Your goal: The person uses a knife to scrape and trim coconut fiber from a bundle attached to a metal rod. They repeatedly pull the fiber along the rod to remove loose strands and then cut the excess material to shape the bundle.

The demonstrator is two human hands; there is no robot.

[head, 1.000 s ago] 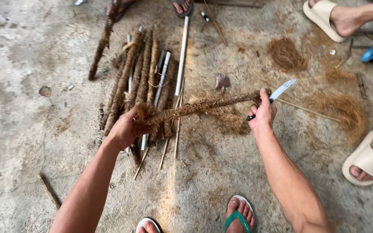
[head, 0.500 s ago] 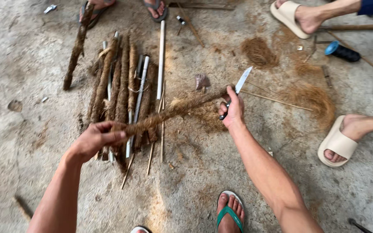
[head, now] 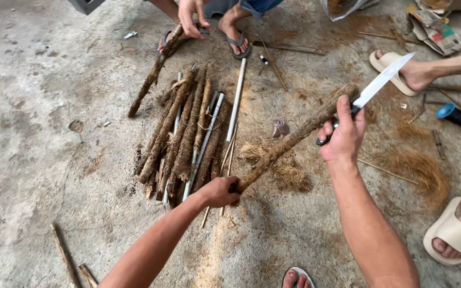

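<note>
Concrete floor (head: pixel 38 106): a pile (head: pixel 188 133) of fibrous stalks lies left of centre with a few stripped pale sticks (head: pixel 237 98) in it and loose brown fibre (head: pixel 422 170) at right, so I judge some stalks done and most of the pile left. Left hand (head: pixel 221 191) is closed around the lower end of one stalk (head: pixel 289 141), held slanting above the floor; right hand (head: pixel 342 133) is clenched on a knife (head: pixel 382 80) at its upper end. Knife handle is mostly hidden in the fist; blade-to-stalk contact cannot be made out; another person's hand (head: pixel 190 16) at top holds a further stalk, body cut off.
</note>
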